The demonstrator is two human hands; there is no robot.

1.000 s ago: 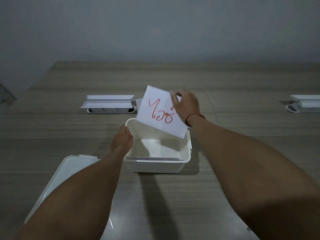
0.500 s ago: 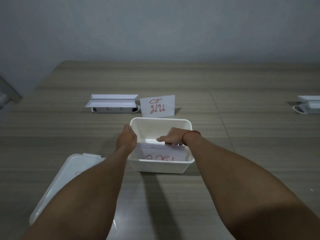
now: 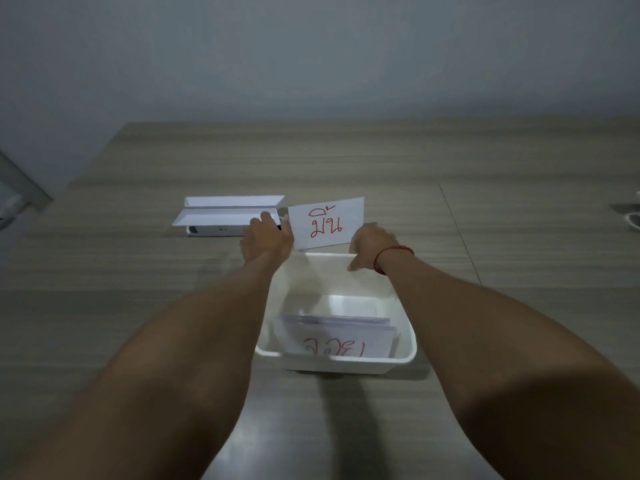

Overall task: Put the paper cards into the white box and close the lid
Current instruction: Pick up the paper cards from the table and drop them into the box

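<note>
A white paper card [image 3: 325, 223] with red writing stands tilted just beyond the far rim of the open white box [image 3: 403, 327]. My left hand [image 3: 266, 239] grips the card's left edge. My right hand [image 3: 369, 249], with a red string at the wrist, holds its lower right corner above the box's far rim. Inside the box, several cards [image 3: 341, 341] lean against the near wall, and the front one shows red writing. The box lid is not visible; my left forearm covers the table where it lay.
A white socket block with raised flaps [image 3: 228, 214] lies on the wooden table [image 3: 485, 161] just left of the card, behind my left hand. Part of a second white unit [image 3: 633, 220] shows at the right edge. A grey wall rises behind the table.
My right hand left the box, where it had set a card against the near wall, and reached the card behind it. My left hand let go of the box rim and moved to that card.
</note>
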